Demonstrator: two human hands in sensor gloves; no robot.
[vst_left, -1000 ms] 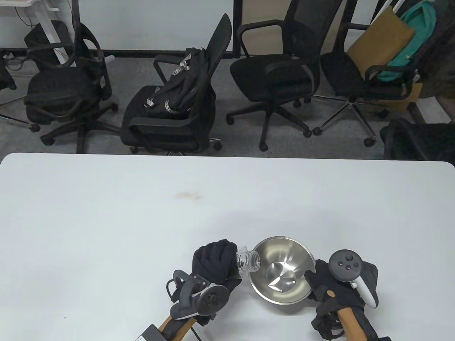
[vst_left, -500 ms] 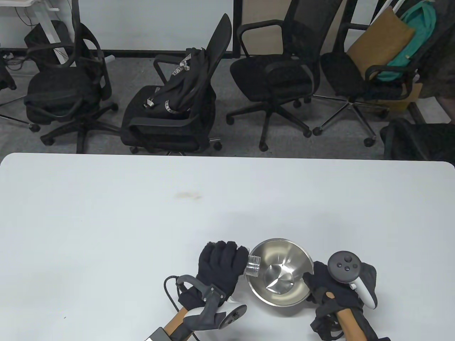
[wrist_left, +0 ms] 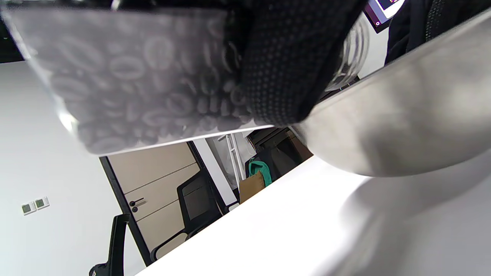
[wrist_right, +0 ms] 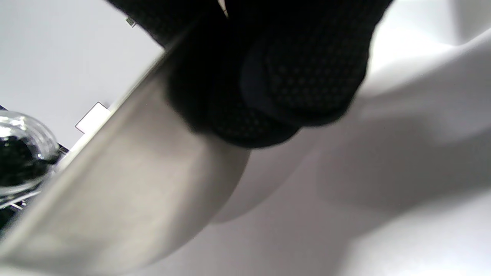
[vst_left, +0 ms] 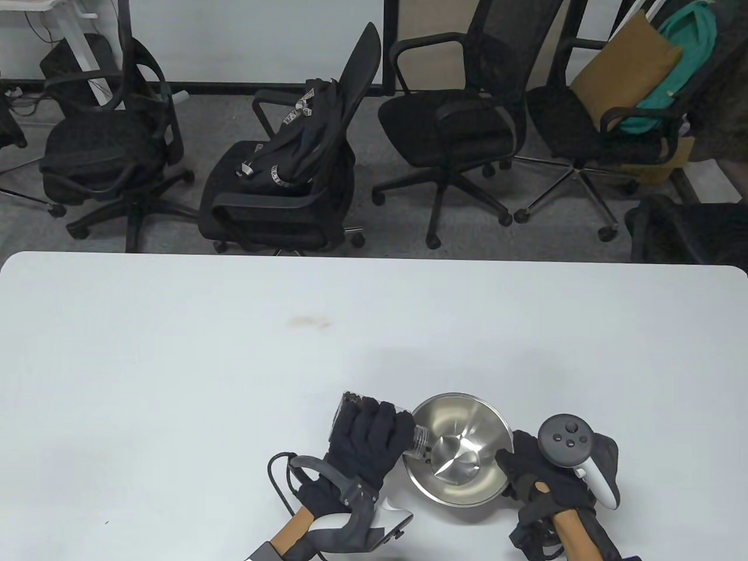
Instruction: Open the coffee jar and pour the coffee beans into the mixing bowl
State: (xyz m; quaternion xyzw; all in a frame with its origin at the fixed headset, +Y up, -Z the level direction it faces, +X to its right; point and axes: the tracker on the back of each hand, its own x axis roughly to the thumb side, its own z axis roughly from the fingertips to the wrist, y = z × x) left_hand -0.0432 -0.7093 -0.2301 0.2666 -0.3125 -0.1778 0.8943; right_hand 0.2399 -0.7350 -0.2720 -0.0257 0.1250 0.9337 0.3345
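Observation:
A steel mixing bowl (vst_left: 461, 450) stands near the table's front edge. My left hand (vst_left: 365, 441) grips a clear, lidless coffee jar (vst_left: 416, 442) and tips it, its mouth over the bowl's left rim. Dark beans show at the jar's raised base (vst_left: 352, 401). The left wrist view shows beans inside the jar (wrist_left: 134, 76) and the bowl's outer wall (wrist_left: 402, 126). My right hand (vst_left: 529, 473) holds the bowl's right rim; in the right wrist view its fingers (wrist_right: 303, 69) curl over the rim of the bowl (wrist_right: 126, 191), and the jar's mouth (wrist_right: 19, 149) shows at left.
The white table (vst_left: 234, 350) stretches wide behind and to the left of the bowl, with a small brown stain (vst_left: 307, 320) near its middle. Several black office chairs (vst_left: 292, 175) stand beyond the far edge.
My left hand has turned over and tipped the jar more steeply, its mouth moving down into the bowl. The right hand and the bowl have stayed almost still.

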